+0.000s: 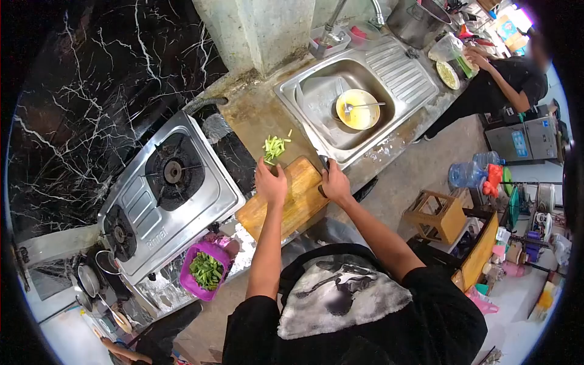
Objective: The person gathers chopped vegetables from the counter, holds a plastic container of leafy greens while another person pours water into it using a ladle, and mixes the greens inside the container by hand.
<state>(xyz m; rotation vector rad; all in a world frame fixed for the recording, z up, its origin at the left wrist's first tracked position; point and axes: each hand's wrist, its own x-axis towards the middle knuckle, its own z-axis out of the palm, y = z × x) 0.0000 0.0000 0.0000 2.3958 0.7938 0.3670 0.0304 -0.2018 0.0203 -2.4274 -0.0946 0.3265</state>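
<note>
A small pile of cut green vegetable pieces (275, 148) lies on the counter just beyond the wooden cutting board (286, 196). My left hand (271, 184) is over the board's far left part, its thumb and fingers apart at the near edge of the pile. At the board's right end, my right hand (335, 183) is closed around the dark handle of a knife (323, 161). The knife's blade points away toward the sink edge and is hard to make out there. More cut greens (207, 271) fill a purple basket (188, 281) at lower left.
Left of the board stands a two-burner gas stove (145, 210). A steel sink (316, 135) beyond it holds a yellow bowl (358, 117) with a spoon. Another person (517, 79) stands at the counter's far right, hands near a plate (448, 75). A wooden stool (435, 214) stands on the floor at right.
</note>
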